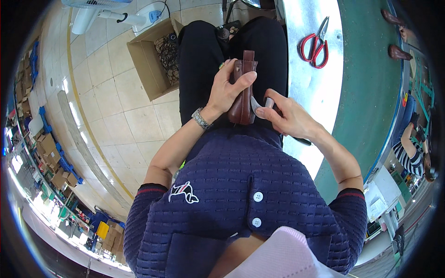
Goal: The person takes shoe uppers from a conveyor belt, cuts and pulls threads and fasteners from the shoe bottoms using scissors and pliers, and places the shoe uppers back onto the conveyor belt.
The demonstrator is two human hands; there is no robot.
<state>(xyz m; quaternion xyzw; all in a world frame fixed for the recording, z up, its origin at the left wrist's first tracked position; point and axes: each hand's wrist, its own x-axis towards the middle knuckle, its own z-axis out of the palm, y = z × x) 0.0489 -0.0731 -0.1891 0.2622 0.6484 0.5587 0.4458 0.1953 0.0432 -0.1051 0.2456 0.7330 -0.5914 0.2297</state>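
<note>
My left hand (226,88) is wrapped round a brown leather pouch (242,109), which stands over my lap with a strap or flap at its far end and a small metal stud on its side. Close against its right side, my right hand (289,113) is closed on a metal tool with a curved, shiny tip (256,107). A dark handle end (302,141) shows below that hand. The fingers cover most of the tool, so I cannot tell its exact kind. Its tip is at or very near the leather.
Red-handled scissors (315,48) lie on the shiny metal worktop (306,88) to my right. Beyond runs a green belt (366,83) with brown leather pieces (398,52). An open cardboard box (143,69) with dark tangled contents and a white fan (85,16) stand left. Another person (410,148) sits far right.
</note>
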